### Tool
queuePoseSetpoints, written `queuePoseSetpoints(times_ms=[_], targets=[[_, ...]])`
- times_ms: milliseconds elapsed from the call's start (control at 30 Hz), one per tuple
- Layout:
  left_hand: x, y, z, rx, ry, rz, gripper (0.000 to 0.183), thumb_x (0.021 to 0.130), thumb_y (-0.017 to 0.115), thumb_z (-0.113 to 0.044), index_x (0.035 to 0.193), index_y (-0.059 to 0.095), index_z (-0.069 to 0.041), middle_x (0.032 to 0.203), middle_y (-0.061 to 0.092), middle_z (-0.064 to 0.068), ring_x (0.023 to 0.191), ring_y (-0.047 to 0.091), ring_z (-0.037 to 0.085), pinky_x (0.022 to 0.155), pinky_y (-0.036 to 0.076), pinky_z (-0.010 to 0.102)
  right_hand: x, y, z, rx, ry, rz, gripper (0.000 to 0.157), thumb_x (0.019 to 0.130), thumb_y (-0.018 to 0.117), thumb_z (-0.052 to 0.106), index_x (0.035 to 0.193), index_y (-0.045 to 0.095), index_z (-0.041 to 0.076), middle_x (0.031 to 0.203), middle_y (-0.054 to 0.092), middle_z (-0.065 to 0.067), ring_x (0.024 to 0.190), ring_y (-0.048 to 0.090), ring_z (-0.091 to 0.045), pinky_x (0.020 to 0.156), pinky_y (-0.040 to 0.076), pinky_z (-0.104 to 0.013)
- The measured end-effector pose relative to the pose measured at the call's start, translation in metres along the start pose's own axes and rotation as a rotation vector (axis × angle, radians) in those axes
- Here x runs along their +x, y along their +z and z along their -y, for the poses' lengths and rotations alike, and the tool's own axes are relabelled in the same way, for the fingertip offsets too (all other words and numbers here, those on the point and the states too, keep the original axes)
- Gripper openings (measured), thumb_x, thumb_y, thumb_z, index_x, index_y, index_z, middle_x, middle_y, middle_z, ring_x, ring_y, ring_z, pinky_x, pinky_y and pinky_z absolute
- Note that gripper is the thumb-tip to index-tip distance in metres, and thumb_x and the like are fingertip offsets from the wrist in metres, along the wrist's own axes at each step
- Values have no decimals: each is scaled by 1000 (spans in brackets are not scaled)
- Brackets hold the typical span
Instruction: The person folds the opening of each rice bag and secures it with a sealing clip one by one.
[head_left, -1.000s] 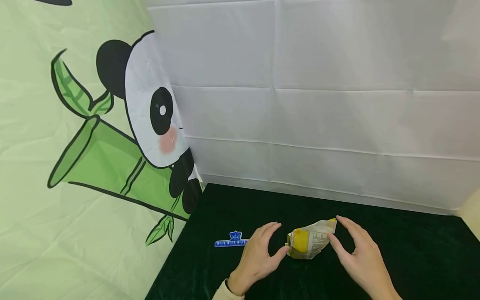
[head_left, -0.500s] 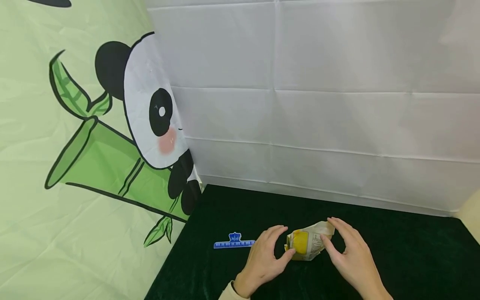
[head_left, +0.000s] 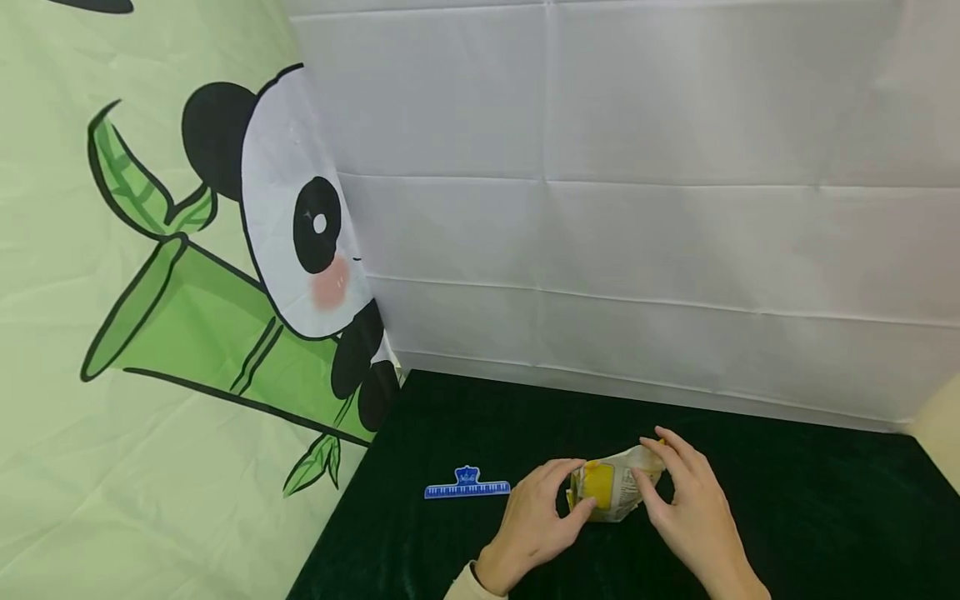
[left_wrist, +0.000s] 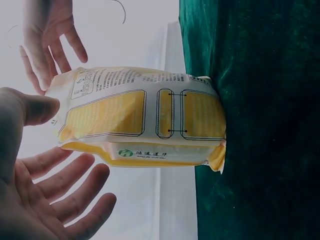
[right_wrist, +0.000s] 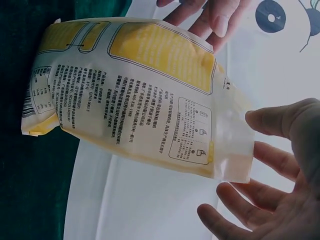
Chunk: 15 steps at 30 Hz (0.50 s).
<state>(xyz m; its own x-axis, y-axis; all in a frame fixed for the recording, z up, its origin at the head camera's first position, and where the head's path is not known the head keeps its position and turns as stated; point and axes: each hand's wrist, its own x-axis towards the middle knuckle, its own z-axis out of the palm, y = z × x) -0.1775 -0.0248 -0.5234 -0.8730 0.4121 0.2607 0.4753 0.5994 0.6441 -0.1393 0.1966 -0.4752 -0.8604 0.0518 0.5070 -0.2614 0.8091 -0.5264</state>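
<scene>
A yellow and white plastic packet (head_left: pixel 619 487), printed with small text, stands on the dark green cloth. In the left wrist view its base meets the cloth and its crimped top end points away from it. My left hand (head_left: pixel 534 518) is at the packet's left side, fingers spread, thumb overlapping its upper corner. On the right side, my right hand (head_left: pixel 693 508) has its thumb and fingertips right at the flat sealed end (right_wrist: pixel 234 155), fingers extended. Both hands frame the upper part of the packet (left_wrist: pixel 165 115).
A blue clip (head_left: pixel 467 486) with a piano-key pattern lies on the cloth left of my left hand. Dark green cloth (head_left: pixel 817 508) covers the table. A white sheet (head_left: pixel 675 250) hangs behind, and a green panda-print sheet (head_left: pixel 150 458) hangs at the left.
My hands have come closer together around the packet, the left moving right and the right moving left. The packet stays nearly in place, and more of the blue clip shows.
</scene>
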Motion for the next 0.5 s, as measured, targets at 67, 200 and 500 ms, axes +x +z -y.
queuePoseSetpoints(times_ms=[67,200,500], targets=[[1,0,0,-7,-7,7,45,104,65,-48,145,62,-29,141,69,-6,125,68,15,101,59,39,0,1,2,-10,-3,-1,39,91,82,9,128,70,4,149,58,-24,131,54,-48,100,48,-75],[3,0,0,-18,-7,6,39,105,66,-43,141,66,-27,134,73,-6,117,71,16,94,59,32,1,3,5,-34,-2,-8,32,90,82,4,120,71,4,148,58,-24,129,55,-48,98,49,-73],[6,3,-4,-29,-34,-40,24,105,68,-30,127,75,-23,122,77,-6,102,72,14,83,56,23,-2,9,10,-74,-10,-24,24,88,82,-1,109,72,6,147,59,-24,128,56,-47,94,52,-71]])
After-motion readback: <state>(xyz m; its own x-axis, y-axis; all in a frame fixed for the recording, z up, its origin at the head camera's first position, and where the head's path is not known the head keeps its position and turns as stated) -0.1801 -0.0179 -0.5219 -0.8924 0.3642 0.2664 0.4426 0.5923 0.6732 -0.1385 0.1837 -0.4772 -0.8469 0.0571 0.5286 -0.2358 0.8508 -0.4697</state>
